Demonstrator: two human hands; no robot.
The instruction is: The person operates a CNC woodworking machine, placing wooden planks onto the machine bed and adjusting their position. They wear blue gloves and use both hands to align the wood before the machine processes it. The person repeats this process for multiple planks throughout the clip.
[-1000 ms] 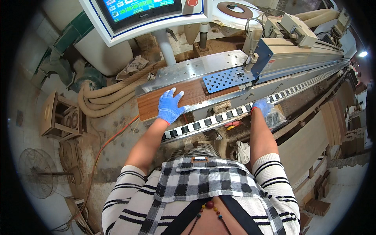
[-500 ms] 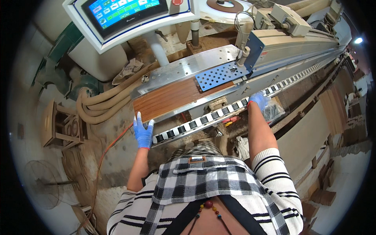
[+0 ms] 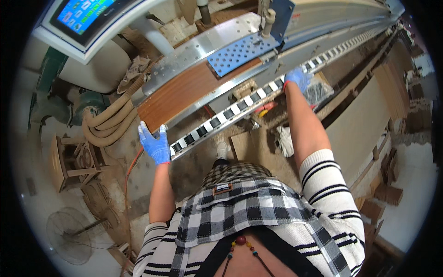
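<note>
A brown wood-grain board (image 3: 177, 92) lies on the machine's metal bed, its far part under a blue perforated plate (image 3: 240, 54). My left hand (image 3: 156, 144), in a blue glove with whitish fingertips, is at the board's left end. Its thumb and fingers are spread, the fingertips touching the board's end and corner. Along the near side of the bed runs a long roller rail (image 3: 226, 114) with black and white segments. My right hand (image 3: 297, 79), also blue-gloved, is closed over this rail farther right; its fingertips are partly hidden.
A control screen in a white housing (image 3: 85, 23) stands at the upper left. Beige hoses (image 3: 108, 122) curl left of the bed, near a wooden stool (image 3: 76, 159) and a fan (image 3: 71, 233). Flat panels (image 3: 357, 104) lie at the right. A clear plastic bag (image 3: 318, 92) sits below the rail.
The view has shifted, so the machine sits farther left and higher in the picture. My left hand stays at the board's end and my right hand on the rail. A shoe now shows below the rail.
</note>
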